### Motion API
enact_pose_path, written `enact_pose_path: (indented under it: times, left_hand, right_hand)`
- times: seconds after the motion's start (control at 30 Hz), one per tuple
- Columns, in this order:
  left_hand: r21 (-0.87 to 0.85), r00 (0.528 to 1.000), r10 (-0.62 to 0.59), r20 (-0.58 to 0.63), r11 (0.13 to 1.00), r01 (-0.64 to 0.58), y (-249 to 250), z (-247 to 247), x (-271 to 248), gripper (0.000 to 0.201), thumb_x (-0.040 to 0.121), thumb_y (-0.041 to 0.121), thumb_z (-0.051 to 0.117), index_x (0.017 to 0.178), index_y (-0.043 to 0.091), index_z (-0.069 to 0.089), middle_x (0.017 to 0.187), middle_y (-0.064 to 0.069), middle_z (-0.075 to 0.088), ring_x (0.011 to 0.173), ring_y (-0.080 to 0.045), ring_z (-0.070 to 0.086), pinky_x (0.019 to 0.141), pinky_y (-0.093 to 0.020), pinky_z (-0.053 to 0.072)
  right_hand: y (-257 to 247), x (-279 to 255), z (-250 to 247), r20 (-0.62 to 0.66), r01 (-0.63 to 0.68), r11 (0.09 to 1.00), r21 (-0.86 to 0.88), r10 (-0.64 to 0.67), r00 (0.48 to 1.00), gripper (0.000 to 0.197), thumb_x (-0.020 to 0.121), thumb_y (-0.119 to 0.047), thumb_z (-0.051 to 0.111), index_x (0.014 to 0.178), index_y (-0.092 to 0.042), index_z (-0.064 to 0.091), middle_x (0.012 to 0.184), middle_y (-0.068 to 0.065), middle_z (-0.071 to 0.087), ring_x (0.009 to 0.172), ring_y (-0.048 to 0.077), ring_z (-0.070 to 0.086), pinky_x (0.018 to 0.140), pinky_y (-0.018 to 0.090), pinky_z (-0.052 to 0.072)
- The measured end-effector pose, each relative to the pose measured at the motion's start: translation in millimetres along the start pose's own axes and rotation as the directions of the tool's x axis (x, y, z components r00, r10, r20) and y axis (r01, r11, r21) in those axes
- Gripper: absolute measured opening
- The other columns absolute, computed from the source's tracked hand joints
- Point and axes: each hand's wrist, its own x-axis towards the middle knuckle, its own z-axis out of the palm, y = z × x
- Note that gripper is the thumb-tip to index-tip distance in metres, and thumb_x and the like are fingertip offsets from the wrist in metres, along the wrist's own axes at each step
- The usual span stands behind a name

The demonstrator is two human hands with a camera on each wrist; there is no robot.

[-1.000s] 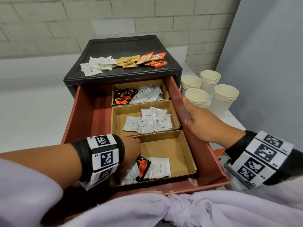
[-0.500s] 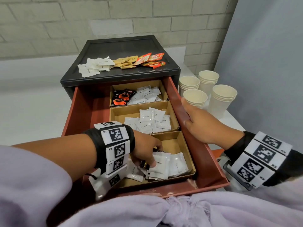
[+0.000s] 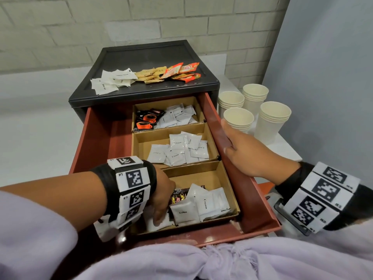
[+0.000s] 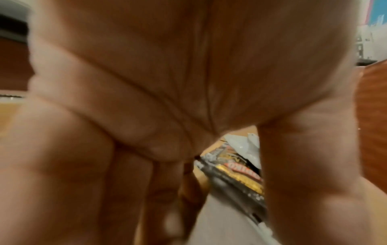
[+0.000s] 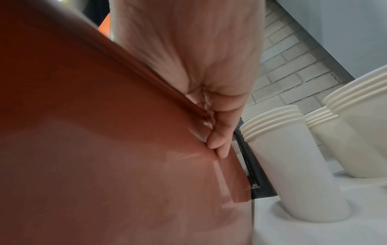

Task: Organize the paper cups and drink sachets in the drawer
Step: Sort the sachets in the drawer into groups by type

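Observation:
A red drawer [image 3: 96, 138] stands pulled out, with a cardboard divider [image 3: 201, 172] of three compartments inside. My left hand [image 3: 161, 207] reaches down into the nearest compartment. Its fingers [image 4: 163, 199] are straight and touch white sachets at the front left. A black sachet [image 3: 178, 196] [image 4: 236, 175], a white "Coffee" sachet [image 3: 182, 212] and "Cream" sachets [image 3: 204, 203] lie beside it. My right hand [image 3: 242, 154] [image 5: 217, 142] grips the drawer's right wall. Stacks of paper cups [image 3: 238, 118] [image 5: 293, 157] stand right of the drawer.
White cream sachets [image 3: 177, 148] fill the middle compartment. Black-orange coffee sachets [image 3: 147, 119] and white ones [image 3: 177, 116] sit in the far one. White [image 3: 111, 80], tan [image 3: 150, 74] and orange sachets [image 3: 181, 70] lie on the black cabinet top. The drawer's left half is bare.
My left hand swept right across the nearest compartment, then drew back to its left front. The white sachets now lie spread toward the right. The right hand stayed on the wall.

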Motion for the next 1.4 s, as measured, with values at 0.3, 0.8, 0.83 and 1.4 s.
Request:
enact_pose_path:
  times: [0.3, 0.8, 0.83, 1.4]
  left_hand:
    - [-0.17, 0.988, 0.06, -0.144, 0.982, -0.084, 4.9, -8.2, 4.3, 0.067, 0.085, 0.014, 0.066, 0.139, 0.014, 0.027, 0.114, -0.007, 0.056, 0.089, -0.022, 0.059, 0.07, -0.029, 0.047]
    - [-0.352, 0.958, 0.258, -0.123, 0.892, -0.285, 25.7, -17.4, -1.3, 0.116, 0.068, 0.033, 0.082, 0.149, 0.038, -0.001, 0.15, 0.001, 0.015, 0.139, -0.022, 0.023, 0.107, -0.038, 0.039]
    - [-0.302, 0.959, 0.244, -0.143, 0.912, -0.278, 28.6, -15.8, 0.4, 0.119, 0.066, 0.032, 0.084, 0.149, 0.038, 0.0, 0.147, 0.001, 0.017, 0.138, -0.023, 0.025, 0.106, -0.04, 0.04]
    - [-0.585, 0.962, 0.224, -0.155, 0.764, -0.272, 21.9, -13.1, 19.3, 0.058, 0.086, 0.01, 0.066, 0.136, 0.019, 0.038, 0.101, -0.005, 0.054, 0.074, -0.019, 0.06, 0.059, -0.026, 0.057]
  right_hand:
    - [-1.2, -1.4, -1.3, 0.006, -0.005, 1.0, 0.003, 0.005, 1.0, 0.068, 0.096, -0.008, 0.043, 0.151, -0.013, 0.003, 0.146, 0.009, 0.038, 0.126, 0.023, 0.043, 0.095, 0.018, 0.032]
    - [-0.1, -0.2, -0.4, 0.003, -0.006, 1.0, 0.008, 0.006, 1.0, 0.068, 0.095, -0.006, 0.042, 0.151, -0.012, 0.004, 0.145, 0.012, 0.04, 0.124, 0.025, 0.044, 0.091, 0.017, 0.031]
    - [-0.3, -0.1, -0.6, 0.003, -0.005, 1.0, 0.009, 0.005, 1.0, 0.068, 0.095, -0.005, 0.042, 0.151, -0.012, 0.004, 0.144, 0.012, 0.04, 0.124, 0.024, 0.044, 0.091, 0.017, 0.031]
    - [-2.1, -1.6, -1.3, 0.015, -0.013, 1.0, 0.014, 0.013, 1.0, 0.069, 0.096, -0.007, 0.042, 0.15, -0.013, 0.001, 0.146, 0.01, 0.037, 0.128, 0.023, 0.041, 0.096, 0.018, 0.03]
